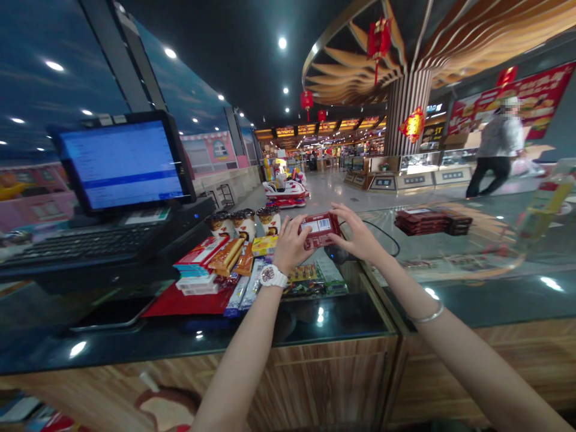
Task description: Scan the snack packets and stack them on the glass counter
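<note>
A dark red snack packet (320, 230) with a white label is held up over the counter, its labelled side toward me. My left hand (290, 245) grips its left end, thumb across the front. My right hand (357, 237) has its fingers along the top right corner and its thumb at the lower right, around the right end. Below the packet, a dark device (339, 254) with a small blue light and a cable lies partly hidden. Left of my hands are lidded cups (243, 224), a yellow box (264, 245) and orange snack packs (226, 257).
A monitor (123, 162) and keyboard (76, 240) stand at the left, with a phone-like dark slab (114, 313) in front. Red and white boxes (198, 264) lie on a red sheet (180, 303). Stacked dark red packets (423, 221) rest on the right glass counter. A person (499, 144) stands beyond.
</note>
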`<state>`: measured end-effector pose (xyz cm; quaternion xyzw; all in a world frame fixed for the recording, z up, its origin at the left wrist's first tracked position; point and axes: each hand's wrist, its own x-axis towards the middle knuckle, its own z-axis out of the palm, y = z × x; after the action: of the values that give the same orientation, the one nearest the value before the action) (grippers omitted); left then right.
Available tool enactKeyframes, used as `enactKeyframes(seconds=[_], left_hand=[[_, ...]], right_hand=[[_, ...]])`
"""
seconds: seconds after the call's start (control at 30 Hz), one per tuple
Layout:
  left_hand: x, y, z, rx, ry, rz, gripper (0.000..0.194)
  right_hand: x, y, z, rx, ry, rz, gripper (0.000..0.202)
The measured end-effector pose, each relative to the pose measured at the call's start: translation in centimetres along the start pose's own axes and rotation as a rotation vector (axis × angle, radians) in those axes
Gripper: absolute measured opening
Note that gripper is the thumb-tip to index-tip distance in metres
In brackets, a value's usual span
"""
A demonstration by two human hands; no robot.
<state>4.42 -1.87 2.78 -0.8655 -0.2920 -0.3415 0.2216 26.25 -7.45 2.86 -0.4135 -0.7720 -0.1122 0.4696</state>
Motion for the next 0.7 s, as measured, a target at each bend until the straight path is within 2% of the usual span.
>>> enactKeyframes(seconds=[0.07,0.17,0.23,0.37,0.43,0.53,0.7], left_hand=[[0.0,-0.2,0.0,0.002,0.019,-0.003,0.035],[0.0,-0.4,0.0,-0.001,0.047,-0.011,0.034],[0.1,-0.5,-0.1,-0.01,0.056,-0.021,0.036],[0.2,-0.6,0.0,-0.017,0.059,-0.034,0.039],[0.2,-0.6,0.1,-0.013,0.058,-0.032,0.04],[0.1,-0.8,0.4,-0.017,0.053,-0.034,0.039],[-0.1,-0.8,0.6,-0.048,0.031,-0.047,0.036]], right_hand=[[-0.2,0.4,-0.9,0.025,-0.017,0.079,0.041],[-1.5,2.4,-1.6,0.002,-0.237,0.209,0.035],[-2.6,4.1,-1.5,-0.037,-0.377,0.238,0.044],[-4.0,6.2,-0.3,-0.072,-0.569,0.27,0.07],[-4.2,6.4,0.5,-0.079,-0.612,0.275,0.075],[-4.3,6.4,1.5,-0.087,-0.625,0.283,0.067],[-5.0,6.8,2.3,-0.077,-0.567,0.265,0.058]])
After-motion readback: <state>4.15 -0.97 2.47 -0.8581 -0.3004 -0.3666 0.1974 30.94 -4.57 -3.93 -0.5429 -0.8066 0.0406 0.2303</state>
